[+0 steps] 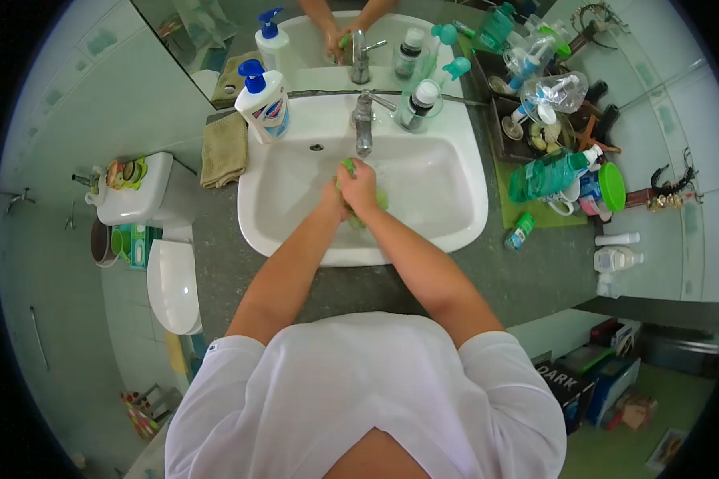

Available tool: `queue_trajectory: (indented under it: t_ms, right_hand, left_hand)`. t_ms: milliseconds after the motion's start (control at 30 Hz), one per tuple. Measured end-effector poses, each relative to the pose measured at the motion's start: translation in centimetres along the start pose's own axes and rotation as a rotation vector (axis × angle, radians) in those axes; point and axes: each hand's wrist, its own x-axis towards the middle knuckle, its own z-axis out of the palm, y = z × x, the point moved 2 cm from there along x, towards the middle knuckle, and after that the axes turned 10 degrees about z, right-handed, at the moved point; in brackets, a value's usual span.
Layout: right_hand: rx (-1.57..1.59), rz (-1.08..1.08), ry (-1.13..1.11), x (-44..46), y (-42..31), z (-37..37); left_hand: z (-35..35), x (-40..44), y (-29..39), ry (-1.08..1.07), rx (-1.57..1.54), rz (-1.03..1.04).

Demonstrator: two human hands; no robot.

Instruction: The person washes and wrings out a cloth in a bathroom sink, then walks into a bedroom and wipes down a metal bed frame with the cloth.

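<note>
Both hands are together over the white sink [447, 207], just in front of the metal faucet [363, 128]. My right hand [361, 188] is closed around a soft green cloth [382, 199], part of which sticks out above the fist and part hangs below. Pressed against it from the left, my left hand [333, 198] is also closed on the cloth. Its fingers are mostly hidden behind the right hand. Whether water is running from the faucet I cannot tell.
A pump bottle [262, 104] and a folded tan towel [224, 150] are left of the sink. At right stand a white-capped bottle [420, 104], a green mouthwash bottle [547, 177] and a dark organizer [507, 120]. A mirror [311, 48] rises behind; a toilet [173, 287] is lower left.
</note>
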Motion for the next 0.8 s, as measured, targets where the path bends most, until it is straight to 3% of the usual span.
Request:
queue_trajectory:
  t_ms: [100, 133, 200, 300, 400, 500, 600, 633, 700, 800]
  right_hand:
    - [-0.285, 0.236, -0.063, 2.5, 1.8, -1.2]
    - [-0.097, 0.288, -0.133, 3.0, 2.7, -1.4]
    - [0.279, 0.383, -0.273, 4.0, 5.6, -1.6]
    - [0.839, 0.835, -0.79, 2.5, 3.0, -3.3]
    - [0.725, 0.854, -0.842, 1.9, 4.6, -4.2]
    - [0.134, 0.676, -0.957, 3.4, 5.5, -5.3]
    - [-0.404, 0.4, -0.919, 4.6, 3.3, -8.3]
    - [-0.216, 0.484, -0.831, 4.8, 3.6, -8.7]
    - [0.158, 0.638, -0.642, 5.0, 4.0, -9.2]
    - [0.533, 0.549, -0.454, 3.7, 2.4, -6.5]
  left_hand:
    - [0.3, 0.3, -0.2, -0.156, 0.06, -0.009]
    - [0.2, 0.9, -0.3, -0.236, 0.061, -0.005]
    - [1.9, -1.5, 2.4, -0.173, 0.049, -0.015]
    - [3.1, -4.2, 5.8, -0.211, -0.004, 0.019]
    - [2.3, -4.4, 6.8, -0.252, -0.093, 0.105]
    - [-0.7, -2.5, 7.4, -0.17, -0.232, 0.151]
    - [-3.6, -2.5, 8.3, -0.036, -0.24, 0.193]
    - [-4.1, -3.0, 8.6, 0.01, -0.217, 0.211]
    - [-4.6, -2.5, 7.9, -0.061, -0.183, 0.022]
    - [-2.6, -3.8, 7.1, -0.152, 0.025, -0.208]
